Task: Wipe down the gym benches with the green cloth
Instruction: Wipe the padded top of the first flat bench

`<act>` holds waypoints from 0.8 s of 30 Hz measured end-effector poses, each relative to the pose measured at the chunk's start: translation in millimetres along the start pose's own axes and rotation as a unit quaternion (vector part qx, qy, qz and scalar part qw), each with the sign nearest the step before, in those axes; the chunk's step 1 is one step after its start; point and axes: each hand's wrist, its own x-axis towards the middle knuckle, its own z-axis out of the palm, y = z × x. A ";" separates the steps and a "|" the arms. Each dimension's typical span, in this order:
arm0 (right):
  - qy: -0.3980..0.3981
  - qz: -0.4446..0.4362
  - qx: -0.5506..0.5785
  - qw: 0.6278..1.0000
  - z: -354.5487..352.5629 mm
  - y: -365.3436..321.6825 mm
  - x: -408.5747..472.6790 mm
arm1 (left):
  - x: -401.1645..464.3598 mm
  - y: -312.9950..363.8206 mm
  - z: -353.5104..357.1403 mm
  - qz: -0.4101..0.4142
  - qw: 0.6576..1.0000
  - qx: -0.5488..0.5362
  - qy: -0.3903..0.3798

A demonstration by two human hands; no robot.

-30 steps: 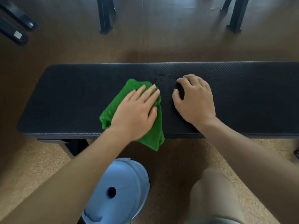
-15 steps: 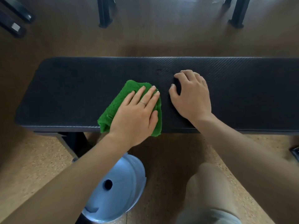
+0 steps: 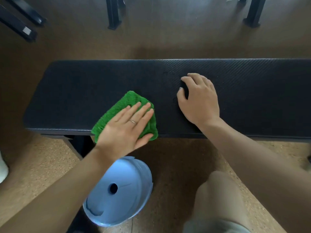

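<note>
Green fuzzy cloth (image 3: 127, 105) under flat left hand (image 3: 125, 127); right hand (image 3: 199, 100) curls, empty, on woven-textured black bench (image 3: 75, 91)

Soft, dim daylight falls from the far side, leaving a pale sheen on the bench (image 3: 252, 68) top and a dark floor (image 3: 168, 39) beyond. Wide-angle distortion bows the edges; forearms nearest the lens blur.

Green cloth (image 3: 117, 111), black woven-pattern bench (image 3: 75, 91), pale blue stool (image 3: 121, 190)
</note>
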 end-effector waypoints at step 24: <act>-0.003 0.008 0.008 1.000 -2.5 0.1 4.6 | 13.6 2.4 0.1 -0.174 0.980 -0.094 0.010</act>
